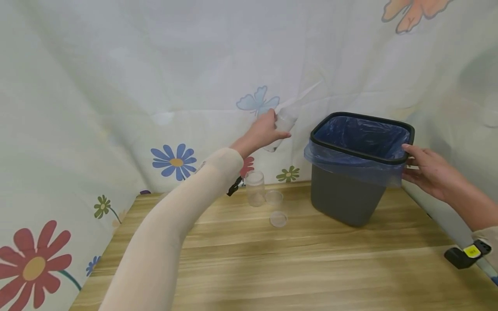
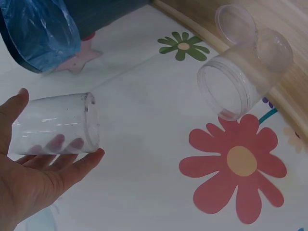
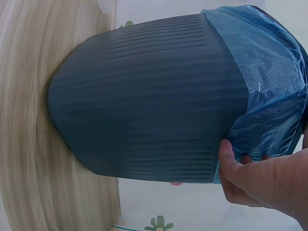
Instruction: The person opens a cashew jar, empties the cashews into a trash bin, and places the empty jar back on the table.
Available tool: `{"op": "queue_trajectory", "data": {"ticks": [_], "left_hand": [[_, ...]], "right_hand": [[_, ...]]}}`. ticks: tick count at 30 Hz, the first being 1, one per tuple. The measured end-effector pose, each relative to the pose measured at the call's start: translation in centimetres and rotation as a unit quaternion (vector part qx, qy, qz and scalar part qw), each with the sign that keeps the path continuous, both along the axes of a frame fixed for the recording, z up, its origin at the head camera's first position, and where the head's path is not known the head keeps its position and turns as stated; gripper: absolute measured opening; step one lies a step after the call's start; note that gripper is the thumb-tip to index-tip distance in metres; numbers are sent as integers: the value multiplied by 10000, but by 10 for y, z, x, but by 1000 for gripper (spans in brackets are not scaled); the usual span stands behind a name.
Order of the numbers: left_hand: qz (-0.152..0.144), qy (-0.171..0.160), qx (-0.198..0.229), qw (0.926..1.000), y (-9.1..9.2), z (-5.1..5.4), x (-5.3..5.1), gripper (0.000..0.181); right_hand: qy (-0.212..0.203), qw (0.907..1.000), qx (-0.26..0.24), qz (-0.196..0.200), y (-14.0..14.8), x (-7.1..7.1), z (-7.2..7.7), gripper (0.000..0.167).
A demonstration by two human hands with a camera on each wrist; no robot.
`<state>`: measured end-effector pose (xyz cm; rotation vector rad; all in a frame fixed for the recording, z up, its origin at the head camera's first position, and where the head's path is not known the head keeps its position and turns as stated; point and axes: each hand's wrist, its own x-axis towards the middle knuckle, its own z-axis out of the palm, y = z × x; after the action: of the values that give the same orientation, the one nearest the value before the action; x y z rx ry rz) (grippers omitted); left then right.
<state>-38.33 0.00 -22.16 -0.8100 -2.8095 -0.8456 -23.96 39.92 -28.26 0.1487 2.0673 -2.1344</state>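
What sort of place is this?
Probably a small indoor booth or staged work corner: printed flower-and-butterfly sheeting behind and on both sides of a wood-grain tabletop, with a lined gray bin standing on it.

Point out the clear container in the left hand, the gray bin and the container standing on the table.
Held container (image 2: 57, 120), left wrist view, on its clear side.
Gray bin (image 1: 344, 198), head view, on its outer wall.
Standing container (image 1: 255, 191), head view, on its side.

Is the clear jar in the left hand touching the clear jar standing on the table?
Apart. The left wrist view shows white backdrop plainly between the held jar and the standing jar.
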Motion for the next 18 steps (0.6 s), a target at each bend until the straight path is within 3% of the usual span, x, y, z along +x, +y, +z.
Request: {"op": "queue_trajectory", "data": {"ticks": [11,18], "left_hand": [[172,-75,283,9994,-15,-10,-1,63],[15,-236,665,9975,-25,-17,10,60]], "right_hand": [[11,9996,265,-17,0,1,0,93],[41,9999,92,44,0,0,1,87]]}}
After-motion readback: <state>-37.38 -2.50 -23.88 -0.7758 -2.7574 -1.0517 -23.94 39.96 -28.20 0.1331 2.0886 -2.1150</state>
